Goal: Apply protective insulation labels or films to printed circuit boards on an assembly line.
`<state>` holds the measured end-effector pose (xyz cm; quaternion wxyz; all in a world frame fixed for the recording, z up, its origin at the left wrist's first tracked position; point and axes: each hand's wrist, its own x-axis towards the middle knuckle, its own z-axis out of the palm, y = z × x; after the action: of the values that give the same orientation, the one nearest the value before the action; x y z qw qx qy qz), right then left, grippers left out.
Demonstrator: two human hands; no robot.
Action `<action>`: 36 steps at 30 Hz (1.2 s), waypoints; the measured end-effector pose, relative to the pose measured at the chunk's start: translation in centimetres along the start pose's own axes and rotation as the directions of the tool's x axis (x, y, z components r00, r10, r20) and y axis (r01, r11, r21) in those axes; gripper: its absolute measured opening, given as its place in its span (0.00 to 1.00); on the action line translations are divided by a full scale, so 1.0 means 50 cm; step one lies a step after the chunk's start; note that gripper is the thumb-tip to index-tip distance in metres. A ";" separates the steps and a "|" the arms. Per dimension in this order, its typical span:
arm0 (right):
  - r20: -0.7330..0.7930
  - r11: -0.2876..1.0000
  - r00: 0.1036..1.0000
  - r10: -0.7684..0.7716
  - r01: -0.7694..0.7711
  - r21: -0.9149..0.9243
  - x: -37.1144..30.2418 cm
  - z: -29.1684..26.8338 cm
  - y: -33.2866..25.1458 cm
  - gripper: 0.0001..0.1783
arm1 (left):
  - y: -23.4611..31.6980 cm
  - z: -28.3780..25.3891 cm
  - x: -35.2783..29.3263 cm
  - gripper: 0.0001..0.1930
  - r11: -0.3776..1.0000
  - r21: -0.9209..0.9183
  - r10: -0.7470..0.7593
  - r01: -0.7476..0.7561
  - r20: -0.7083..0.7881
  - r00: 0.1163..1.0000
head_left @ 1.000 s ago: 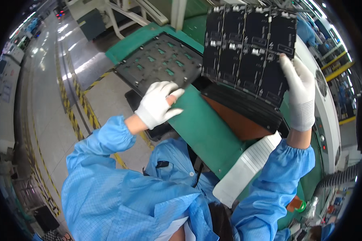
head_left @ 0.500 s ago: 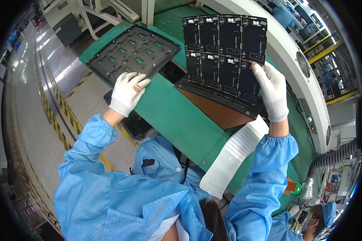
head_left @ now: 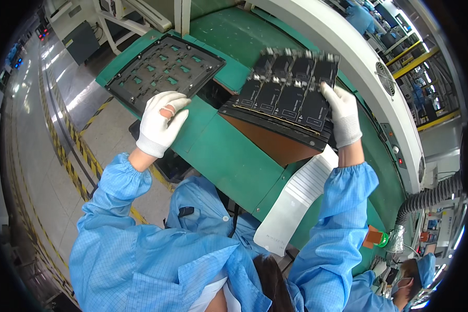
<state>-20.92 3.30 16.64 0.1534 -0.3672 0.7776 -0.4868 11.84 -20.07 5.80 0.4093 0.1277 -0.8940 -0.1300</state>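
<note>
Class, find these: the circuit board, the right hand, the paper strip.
Circuit board (head_left: 283, 96), head view: middle of its black face.
Right hand (head_left: 343, 111), head view: middle of the glove.
Paper strip (head_left: 297, 197), head view: its middle.

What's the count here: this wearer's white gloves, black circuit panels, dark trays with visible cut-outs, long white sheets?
Left white glove plus right white glove: 2
Black circuit panel: 1
Dark tray with cut-outs: 1
Long white sheet: 1
Total: 5

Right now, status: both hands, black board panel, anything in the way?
Right hand gripping black board panel at its right edge. Left hand beside black tray, contact unclear. Panel tilted over brown box; nothing visibly blocking it.
</note>
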 end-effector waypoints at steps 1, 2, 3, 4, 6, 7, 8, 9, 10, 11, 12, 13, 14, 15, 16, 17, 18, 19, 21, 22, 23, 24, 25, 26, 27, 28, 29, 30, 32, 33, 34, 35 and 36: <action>-0.064 0.992 0.996 0.066 -0.059 0.111 0.006 -0.009 0.051 0.16 | -0.002 0.004 0.013 0.12 1.000 -0.003 0.010 -0.010 -0.008 1.000; -0.111 0.969 0.985 0.131 -0.104 0.222 0.007 -0.019 0.074 0.15 | -0.002 0.004 0.024 0.12 0.999 -0.040 0.013 -0.014 -0.014 1.000; -0.099 0.939 0.986 0.133 -0.093 0.332 -0.005 -0.028 0.068 0.15 | -0.002 -0.001 0.024 0.13 0.998 -0.069 0.003 -0.004 -0.018 1.000; -0.124 0.912 0.982 0.140 -0.079 0.403 -0.020 -0.035 0.049 0.15 | 0.002 -0.006 0.036 0.13 0.998 -0.066 0.001 -0.003 -0.024 1.000; -0.184 0.887 0.976 0.119 -0.021 0.461 -0.041 -0.058 0.011 0.16 | 0.023 -0.012 0.084 0.14 0.991 -0.108 0.069 -0.076 -0.069 0.995; -0.195 0.927 0.977 0.080 -0.001 0.375 -0.051 -0.062 -0.023 0.17 | 0.030 -0.010 0.102 0.17 0.980 -0.189 0.039 -0.059 -0.109 0.993; -0.203 0.958 0.978 0.040 0.020 0.285 -0.068 -0.062 -0.062 0.18 | 0.039 -0.012 0.131 0.19 0.980 -0.162 0.089 -0.114 -0.154 0.984; -0.137 0.950 0.982 -0.132 0.165 0.265 -0.082 -0.055 -0.094 0.19 | 0.049 -0.022 0.163 0.20 0.979 -0.126 0.135 -0.162 -0.198 0.971; -0.104 0.958 0.985 -0.139 0.160 0.236 -0.095 -0.063 -0.112 0.18 | 0.058 -0.024 0.197 0.23 0.971 -0.076 0.202 -0.226 -0.242 0.949; -0.069 0.966 0.987 -0.145 0.156 0.207 -0.108 -0.070 -0.129 0.16 | 0.077 -0.026 0.228 0.25 0.976 -0.103 0.164 -0.192 -0.236 0.958; -0.025 0.963 0.996 -0.082 0.085 0.254 -0.129 -0.064 -0.158 0.17 | 0.093 -0.024 0.253 0.26 0.979 -0.130 0.125 -0.157 -0.226 0.966; -0.021 0.963 0.996 -0.084 0.087 0.255 -0.139 -0.061 -0.172 0.17 | 0.087 -0.012 0.267 0.28 0.975 -0.161 0.120 -0.153 -0.202 0.972; 0.035 0.968 0.996 -0.076 0.065 0.243 -0.145 -0.059 -0.181 0.17 | 0.089 -0.010 0.277 0.27 0.944 -0.319 0.069 -0.086 -0.066 0.995; 0.082 0.972 0.994 -0.066 0.046 0.228 -0.150 -0.058 -0.185 0.17 | 0.090 -0.009 0.287 0.26 0.886 -0.463 0.045 -0.003 0.079 0.996; 0.084 0.965 0.995 -0.058 0.034 0.259 -0.149 -0.056 -0.185 0.17 | 0.083 -0.010 0.291 0.22 0.728 -0.557 -0.134 0.400 0.456 0.880; 0.083 0.965 0.995 -0.056 0.033 0.260 -0.145 -0.061 -0.179 0.17 | 0.078 -0.010 0.286 0.22 0.728 -0.557 -0.133 0.400 0.458 0.879; 0.104 0.973 0.994 -0.036 0.011 0.230 -0.139 -0.073 -0.171 0.17 | 0.073 -0.008 0.281 0.18 0.617 -0.614 -0.134 0.492 0.534 0.835; 0.125 0.980 0.992 -0.014 -0.011 0.199 -0.134 -0.084 -0.161 0.17 | 0.072 -0.004 0.276 0.14 0.493 -0.649 -0.122 0.579 0.608 0.785; 0.087 0.981 0.978 -0.189 0.185 0.054 -0.126 -0.103 -0.139 0.19 | 0.087 0.006 0.253 0.17 0.356 -0.730 -0.089 0.583 0.595 0.799; 0.081 0.925 0.930 -0.360 0.366 -0.098 -0.121 -0.105 -0.127 0.22 | 0.088 0.010 0.248 0.17 0.327 -0.747 -0.152 0.579 0.563 0.812; -0.067 0.887 0.998 -0.014 0.044 0.460 -0.112 -0.098 -0.110 0.29 | 0.090 0.015 0.242 0.17 0.298 -0.764 -0.217 0.572 0.530 0.820; -0.146 0.810 0.989 0.016 0.072 0.583 -0.111 -0.076 -0.141 0.31 | 0.093 0.020 0.232 0.16 0.244 -0.795 -0.321 0.555 0.474 0.820; -0.234 0.716 0.970 0.062 0.120 0.688 -0.122 -0.058 -0.174 0.34 | 0.097 0.024 0.230 0.16 0.245 -0.797 -0.316 0.552 0.473 0.823; 0.020 0.633 0.980 -0.200 0.114 0.765 -0.096 -0.150 -0.074 0.37 | 0.099 0.029 0.228 0.15 -0.084 -0.829 -0.327 0.553 0.547 0.771; 0.026 0.632 0.979 -0.203 0.110 0.767 -0.096 -0.138 -0.079 0.37 | 0.096 0.036 0.223 0.14 -0.401 -0.773 -0.318 0.491 0.621 0.717; -0.055 0.743 0.973 -0.224 0.208 0.636 -0.105 -0.115 -0.092 0.38 | 0.094 0.056 0.215 0.14 -0.470 -0.776 -0.392 0.420 0.610 0.688; -0.130 0.830 0.957 -0.260 0.290 0.477 -0.116 -0.089 -0.106 0.40 | 0.094 0.068 0.209 0.14 -0.522 -0.782 -0.379 0.342 0.571 0.728; -0.059 0.866 0.965 -0.255 0.255 0.430 -0.132 -0.062 -0.117 0.43 | 0.101 0.077 0.201 0.13 -0.572 -0.777 -0.369 0.262 0.529 0.764; -0.035 0.832 0.929 -0.368 0.346 0.434 -0.141 0.005 -0.118 0.44 | 0.126 0.094 0.196 0.14 -0.591 -0.771 -0.376 0.236 0.522 0.765; -0.016 0.899 0.933 -0.360 0.352 0.260 -0.144 0.027 -0.125 0.40 | 0.136 0.109 0.193 0.14 -0.568 -0.787 -0.395 0.241 0.517 0.759; -0.072 0.922 0.941 -0.331 0.339 0.187 -0.148 0.056 -0.143 0.34 | 0.154 0.109 0.198 0.14 -0.539 -0.807 -0.425 0.240 0.507 0.750; -0.212 0.980 0.972 -0.096 0.055 -0.190 -0.156 0.067 -0.179 0.21 | 0.187 0.108 0.199 0.14 -0.541 -0.820 -0.471 0.188 0.480 0.740; -0.257 0.967 0.937 -0.235 0.199 -0.157 -0.148 0.069 -0.164 0.17 | 0.209 0.115 0.191 0.14 -0.533 -0.818 -0.457 0.215 0.492 0.741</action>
<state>-10.35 4.29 21.25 -0.0341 -0.3892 0.7756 -0.4959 0.14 -12.76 12.36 0.3195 0.0575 -0.2463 -0.9132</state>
